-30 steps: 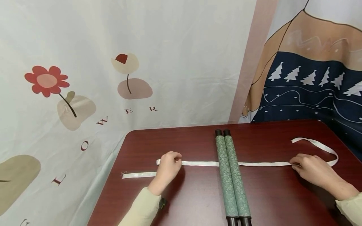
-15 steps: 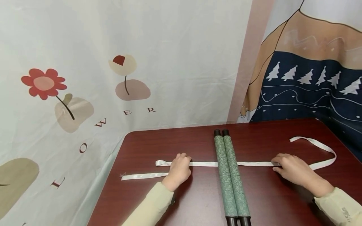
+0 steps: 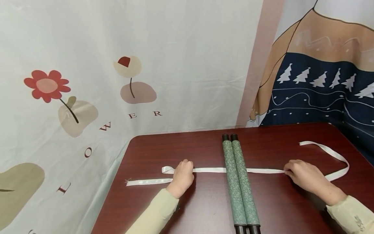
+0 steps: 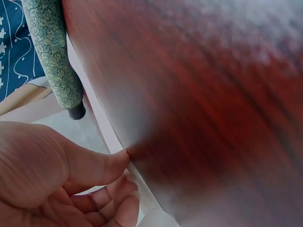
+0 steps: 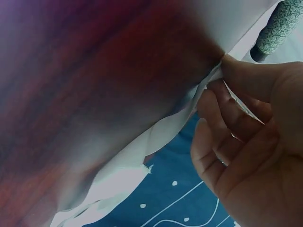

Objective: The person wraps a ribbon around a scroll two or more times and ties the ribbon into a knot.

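A white ribbon [image 3: 210,170] runs across the table beneath two green patterned rolls with black ends. The left roll [image 3: 233,182] and the right roll [image 3: 244,182] lie side by side, pointing away from the person. To their left, my left hand [image 3: 181,177] pinches the ribbon between thumb and fingers, and a folded loop and a loose end trail out to its left. On the other side my right hand [image 3: 305,175] pinches the ribbon too, thumb against fingers in the right wrist view. Past it, the ribbon's tail [image 3: 336,156] curves back over the tabletop.
The dark red wooden table [image 3: 204,208] has a rounded back left corner. Behind it hangs a pale curtain [image 3: 187,65] printed with flowers and letters. A navy section [image 3: 309,97] with white trees hangs at the right.
Both hands have moved inward along the ribbon toward the rolls, mostly in the first half second. The left hand has come down onto the ribbon. The rolls stay in place.
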Demonstrator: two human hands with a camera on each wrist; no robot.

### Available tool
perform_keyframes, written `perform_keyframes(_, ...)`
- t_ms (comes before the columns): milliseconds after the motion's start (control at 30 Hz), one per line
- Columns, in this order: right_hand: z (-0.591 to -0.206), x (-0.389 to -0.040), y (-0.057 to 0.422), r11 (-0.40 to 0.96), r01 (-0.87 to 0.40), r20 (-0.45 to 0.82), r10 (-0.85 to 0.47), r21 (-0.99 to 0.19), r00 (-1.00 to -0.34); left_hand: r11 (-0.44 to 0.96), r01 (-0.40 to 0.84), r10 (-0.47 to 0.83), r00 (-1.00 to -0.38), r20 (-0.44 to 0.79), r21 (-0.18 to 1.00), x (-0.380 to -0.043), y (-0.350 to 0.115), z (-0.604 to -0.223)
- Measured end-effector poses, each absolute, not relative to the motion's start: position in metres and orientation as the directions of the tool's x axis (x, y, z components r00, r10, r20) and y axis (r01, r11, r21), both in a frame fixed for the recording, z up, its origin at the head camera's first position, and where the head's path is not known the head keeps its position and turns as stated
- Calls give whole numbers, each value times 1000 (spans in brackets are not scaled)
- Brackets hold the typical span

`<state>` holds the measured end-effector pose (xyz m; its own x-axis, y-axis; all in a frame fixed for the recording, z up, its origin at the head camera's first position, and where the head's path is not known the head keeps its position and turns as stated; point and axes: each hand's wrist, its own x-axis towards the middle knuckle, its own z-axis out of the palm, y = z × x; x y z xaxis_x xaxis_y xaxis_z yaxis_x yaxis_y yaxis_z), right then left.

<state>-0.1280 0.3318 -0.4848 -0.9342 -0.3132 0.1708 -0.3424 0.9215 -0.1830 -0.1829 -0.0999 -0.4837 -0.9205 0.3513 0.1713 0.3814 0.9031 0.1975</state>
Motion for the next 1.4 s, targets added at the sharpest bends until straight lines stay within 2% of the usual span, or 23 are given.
perform_keyframes(300,-483,-128,330,925,-332,274,-276,-185,-921,906,334,271,-930,249,258,-180,-89,-478)
perform_keyframes(600,-476,-132,323,903,-347,414,-223,-253,-882,804,364,190,-907,376,471,-181,-74,-473)
perform_keyframes(867,-472,-134,313,871,-392,539,-187,-296,-822,597,435,91,-871,482,674,-184,-48,-462)
perform_keyframes(1067,-466,-134,304,853,-414,575,-173,-319,-800,323,423,30,-899,438,847,-180,-20,-455)
perform_keyframes(1267,-456,-139,295,832,-497,655,-233,-248,-719,154,383,32,-923,383,911,-172,5,-442)
perform_keyframes(1400,-446,-144,289,816,-534,697,-249,-223,-673,132,371,37,-929,369,919,-161,19,-424)
